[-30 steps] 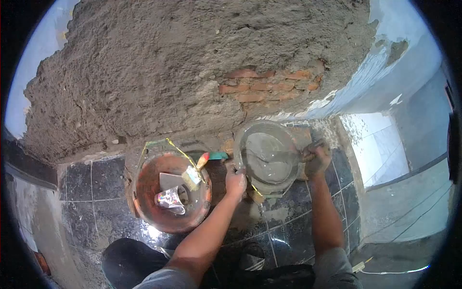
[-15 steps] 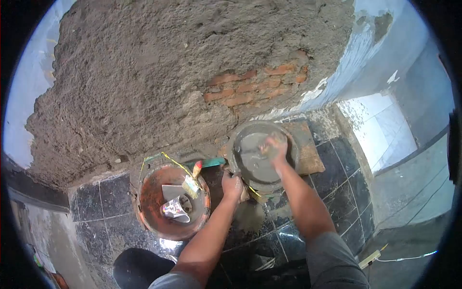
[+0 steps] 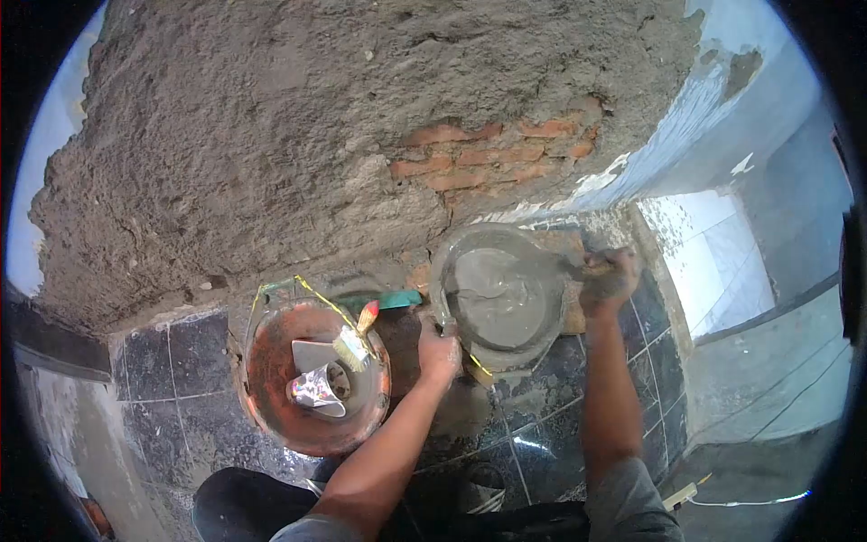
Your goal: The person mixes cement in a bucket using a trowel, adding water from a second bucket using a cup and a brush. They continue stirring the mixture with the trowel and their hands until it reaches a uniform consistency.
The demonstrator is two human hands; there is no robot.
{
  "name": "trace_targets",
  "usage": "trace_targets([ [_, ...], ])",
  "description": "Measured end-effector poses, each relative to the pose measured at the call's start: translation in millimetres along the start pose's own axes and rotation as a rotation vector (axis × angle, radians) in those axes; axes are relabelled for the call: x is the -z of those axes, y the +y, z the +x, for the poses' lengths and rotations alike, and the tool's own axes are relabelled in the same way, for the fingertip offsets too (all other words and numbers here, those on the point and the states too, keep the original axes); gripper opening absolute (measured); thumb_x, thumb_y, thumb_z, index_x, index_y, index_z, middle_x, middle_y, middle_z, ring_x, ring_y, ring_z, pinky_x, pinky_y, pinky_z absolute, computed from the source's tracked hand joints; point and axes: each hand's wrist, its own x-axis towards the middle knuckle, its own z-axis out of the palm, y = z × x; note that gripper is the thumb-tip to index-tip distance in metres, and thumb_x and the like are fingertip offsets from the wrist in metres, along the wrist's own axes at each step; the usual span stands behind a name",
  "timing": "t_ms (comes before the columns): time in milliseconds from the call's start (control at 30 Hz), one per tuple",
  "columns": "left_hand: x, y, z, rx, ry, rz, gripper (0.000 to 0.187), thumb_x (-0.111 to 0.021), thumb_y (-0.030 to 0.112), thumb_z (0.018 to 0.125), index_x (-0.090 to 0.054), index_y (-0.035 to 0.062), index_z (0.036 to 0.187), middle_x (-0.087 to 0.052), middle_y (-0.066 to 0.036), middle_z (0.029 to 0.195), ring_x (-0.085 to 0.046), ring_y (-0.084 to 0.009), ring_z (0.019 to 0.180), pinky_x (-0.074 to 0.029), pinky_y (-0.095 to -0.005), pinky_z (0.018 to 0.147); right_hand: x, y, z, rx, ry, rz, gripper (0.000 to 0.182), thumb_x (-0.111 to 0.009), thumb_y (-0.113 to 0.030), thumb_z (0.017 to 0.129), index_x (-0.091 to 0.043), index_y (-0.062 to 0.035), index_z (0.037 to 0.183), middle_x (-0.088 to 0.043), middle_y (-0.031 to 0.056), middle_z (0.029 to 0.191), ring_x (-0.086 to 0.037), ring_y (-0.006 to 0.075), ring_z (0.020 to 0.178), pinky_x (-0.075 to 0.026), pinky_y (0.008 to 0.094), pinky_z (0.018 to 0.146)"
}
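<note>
A round grey basin (image 3: pixel 440 280) holds wet grey cement mix (image 3: pixel 492 312). At its left rim my left hand (image 3: pixel 439 350) is closed, gripping the edge. My right hand (image 3: pixel 608 282) is wrapped round the handle of a cement-coated trowel (image 3: pixel 542 267), just outside the right rim. The trowel's grey blade reaches over the basin and blends with the mix, so its outline is hard to make out. To the left stands an orange-brown bucket (image 3: pixel 257 384). A brush (image 3: pixel 354 345) with a red-tipped handle leans at its rim, and a shiny patterned cup-like piece (image 3: pixel 316 388) lies inside.
Behind the basin rises a rough plastered wall (image 3: pixel 244 144) with exposed bricks (image 3: pixel 492 158). A green strip-like object (image 3: pixel 388 300) lies between bucket and wall. Dark floor tiles (image 3: pixel 149 361) surround the containers, and a cable (image 3: pixel 759 501) runs at lower right.
My right hand has moved out of the basin to the right, and the trowel now shows across the rim. My left hand stays at the left rim. The view has shifted slightly.
</note>
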Motion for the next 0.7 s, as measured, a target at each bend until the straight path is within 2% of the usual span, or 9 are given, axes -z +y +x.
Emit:
trace_targets([
  [33,-1,-7,0,-0.042,0.014,0.026,0.038,-0.063,0.019,0.096,-0.057,-0.0057,0.125,-0.067,-0.024,0.118,-0.064,-0.0351,0.109,-0.046,-0.0402,0.094,-4,5,-3,0.021,0.033,0.002,0.014,-0.062,-0.018,0.08,-0.056,-0.0068,0.077,-0.055,0.0095,0.066,-0.058,0.0211,0.062,-0.05,0.0353,0.058],
  [100,-2,-7,-1,-0.006,-0.015,-0.038,0.038,-0.063,0.019,0.096,-0.057,-0.0054,0.125,-0.066,-0.024,0.117,-0.063,-0.0363,0.109,-0.046,-0.0409,0.095,25,75,12,0.95,-0.195,-0.961,0.015,-0.065,-0.02,0.083,-0.058,-0.0072,0.082,-0.057,0.0096,0.068,-0.06,0.0212,0.065,-0.05,0.0364,0.059],
  [167,0,-5,3,-0.001,-0.027,-0.032,0.038,-0.064,0.02,0.096,-0.057,-0.005,0.124,-0.066,-0.025,0.117,-0.063,-0.037,0.109,-0.045,-0.0414,0.096,20,161,-2,-0.144,0.333,0.149,0.011,-0.067,-0.016,0.086,-0.061,-0.0071,0.083,-0.06,0.0082,0.075,-0.061,0.0209,0.068,-0.051,0.0354,0.056],
  [267,0,-18,10,-0.07,-0.013,0.008,0.039,-0.065,0.023,0.094,-0.058,-0.0043,0.121,-0.066,-0.026,0.116,-0.063,-0.0389,0.109,-0.045,-0.0427,0.095,14,176,-14,-0.231,0.147,0.212,0.027,-0.07,0.007,0.077,-0.063,-0.0094,0.098,-0.064,0.0064,0.09,-0.061,0.0228,0.069,-0.052,0.038,0.053],
  [367,2,-17,8,0.007,-0.055,0.003,0.039,-0.065,0.021,0.094,-0.058,-0.0035,0.122,-0.065,-0.028,0.117,-0.062,-0.0407,0.111,-0.045,-0.0436,0.095,-3,156,-29,-0.258,0.233,0.123,0.029,-0.07,0.007,0.078,-0.063,-0.01,0.101,-0.064,0.0052,0.091,-0.061,0.0216,0.073,-0.052,0.0355,0.054],
  [433,0,-9,4,-0.032,0.003,0.016,0.039,-0.064,0.021,0.093,-0.057,-0.0033,0.123,-0.065,-0.029,0.116,-0.061,-0.0436,0.11,-0.046,-0.0457,0.094,-1,148,-43,-0.081,0.194,0.057,0.023,-0.073,0.0,0.08,-0.064,-0.0101,0.099,-0.063,0.0043,0.089,-0.061,0.0205,0.079,-0.053,0.0339,0.057],
  [567,-15,-4,-11,-0.081,0.239,0.177,0.04,-0.061,0.022,0.092,-0.057,-0.0029,0.123,-0.065,-0.031,0.113,-0.06,-0.0484,0.108,-0.046,-0.0505,0.092,19,136,-72,0.356,-0.022,-0.701,0.025,-0.067,-0.011,0.088,-0.064,-0.0058,0.112,-0.063,0.0053,0.099,-0.061,0.0198,0.091,-0.053,0.036,0.071],
  [600,-17,1,-15,-0.031,0.249,0.142,0.039,-0.06,0.023,0.092,-0.057,-0.0029,0.121,-0.065,-0.032,0.111,-0.06,-0.0494,0.107,-0.045,-0.0516,0.092,15,117,-84,0.055,0.006,-0.371,0.032,-0.064,-0.014,0.091,-0.062,-0.0055,0.121,-0.063,0.0054,0.107,-0.06,0.0189,0.098,-0.052,0.0354,0.076],
  [700,-11,22,-26,0.041,0.236,0.097,0.039,-0.06,0.025,0.091,-0.058,-0.0028,0.118,-0.065,-0.032,0.11,-0.06,-0.0502,0.106,-0.045,-0.0527,0.092,-1,81,-103,0.24,-0.147,-0.275,0.015,-0.064,-0.013,0.089,-0.064,-0.0045,0.101,-0.063,0.0058,0.089,-0.064,0.0211,0.078,-0.052,0.0367,0.071],
])
